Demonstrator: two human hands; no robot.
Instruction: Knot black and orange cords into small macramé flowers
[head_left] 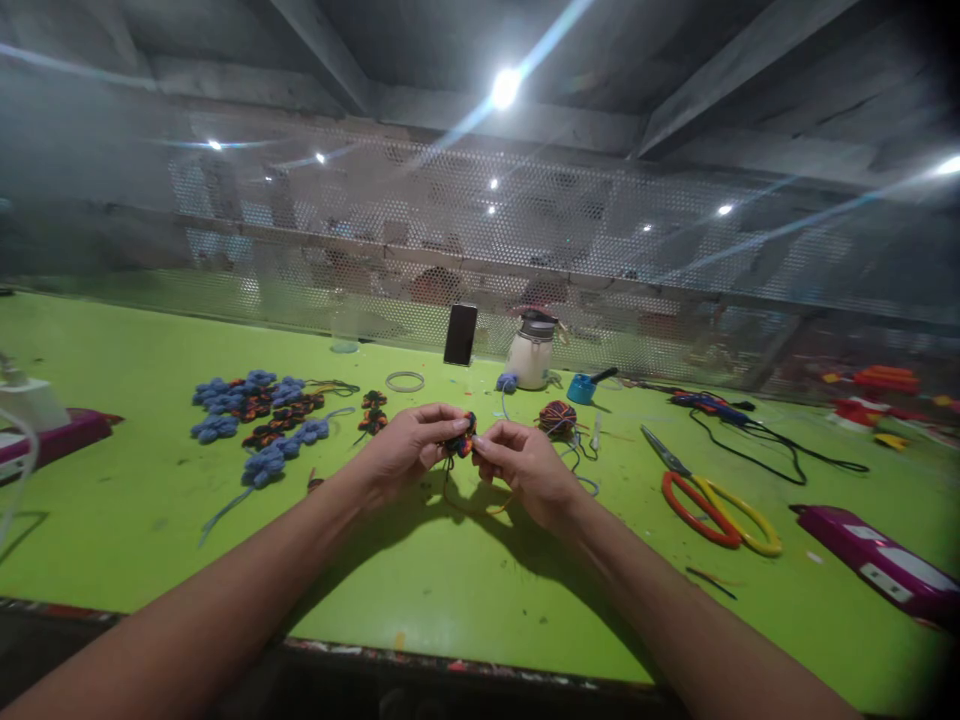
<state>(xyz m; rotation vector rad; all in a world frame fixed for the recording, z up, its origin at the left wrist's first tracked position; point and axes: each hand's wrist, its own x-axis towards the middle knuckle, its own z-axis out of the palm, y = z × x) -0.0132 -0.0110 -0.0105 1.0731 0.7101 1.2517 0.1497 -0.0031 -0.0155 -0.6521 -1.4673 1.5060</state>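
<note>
Between my two hands, above the middle of the green table, is a small crocheted flower in dark and orange-red yarn. My left hand pinches it from the left with thumb and fingertips. From the other side my right hand has thumb and forefinger pressed together at its edge; whether a hook or needle is in there is hidden. A strand of orange yarn hangs in a loop below. Behind my right hand lies a ball of multicoloured yarn. Blue crocheted flowers and dark-orange ones lie to the left.
Orange-and-yellow-handled scissors and a purple power strip lie at right. Behind stand a phone, a pale jar and a blue pot. Another power strip is at left. Perforated metal mesh borders the green table.
</note>
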